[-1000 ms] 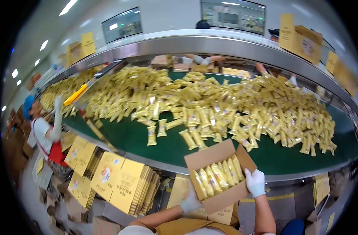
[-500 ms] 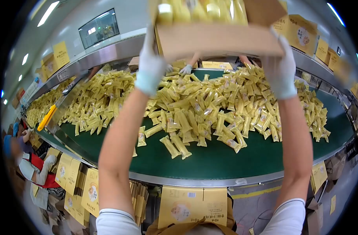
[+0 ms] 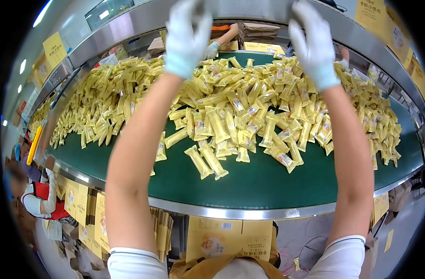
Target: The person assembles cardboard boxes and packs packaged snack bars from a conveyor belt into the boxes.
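Observation:
Both my arms reach up and forward over a heap of yellow-wrapped snack packets on the green conveyor belt. My left hand, in a white glove, is at the top edge before the metal overhead ledge. Its thumb stands apart from the fingers, and no item shows in it. My right hand, also gloved, is raised level with it on the right, thumb and fingers spread, nothing visible between them. The fingertips of both hands are blurred or cut off at the top. No carton shows between the hands.
Flat yellow cartons stand below the belt's near metal edge. A yellow-handled tool is at the left. A co-worker's gloved hand is across the belt; another person works at the left. Cartons stand on the right ledge.
The open carton of packets that both hands held up has left view, and the hands are now apart from it. My view has shifted, and both hands appear higher.

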